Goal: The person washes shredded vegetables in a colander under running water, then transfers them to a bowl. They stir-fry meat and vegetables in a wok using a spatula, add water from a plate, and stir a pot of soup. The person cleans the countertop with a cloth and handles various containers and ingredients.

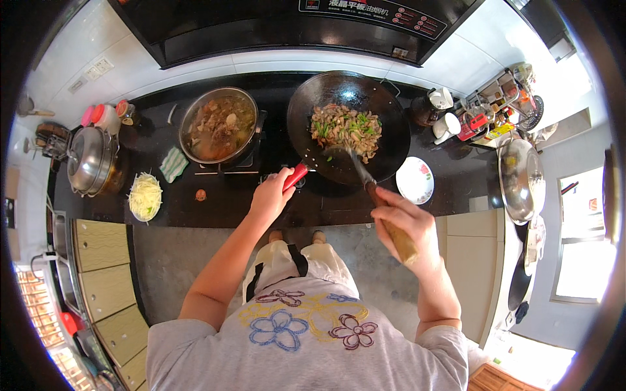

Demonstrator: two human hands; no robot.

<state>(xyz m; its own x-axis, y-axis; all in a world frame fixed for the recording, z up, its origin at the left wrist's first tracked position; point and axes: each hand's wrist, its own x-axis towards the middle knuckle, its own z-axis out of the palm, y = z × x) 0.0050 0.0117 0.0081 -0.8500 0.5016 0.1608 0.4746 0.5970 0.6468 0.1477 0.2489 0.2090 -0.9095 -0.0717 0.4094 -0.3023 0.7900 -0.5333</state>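
A dark wok (391,144) sits on the right side of the stove, with sliced meat and green pepper pieces (345,127) heaped in its middle. My left hand (269,197) is closed round the wok's red handle (295,178). In my right hand (409,225) is a spatula with a wooden handle (400,242). Its metal blade (358,166) reaches over the wok's near side to the edge of the food. A few small bits lie on the wok's wall close to the red handle.
Left of the wok, a steel pan (184,132) holds brownish soup. A bowl of pale shreds (145,197), a folded cloth (173,164) and a steel pot (85,156) stand farther left. A flowered plate (415,180) lies right of the wok; mugs (447,125) and condiments (481,120) stand beyond it.
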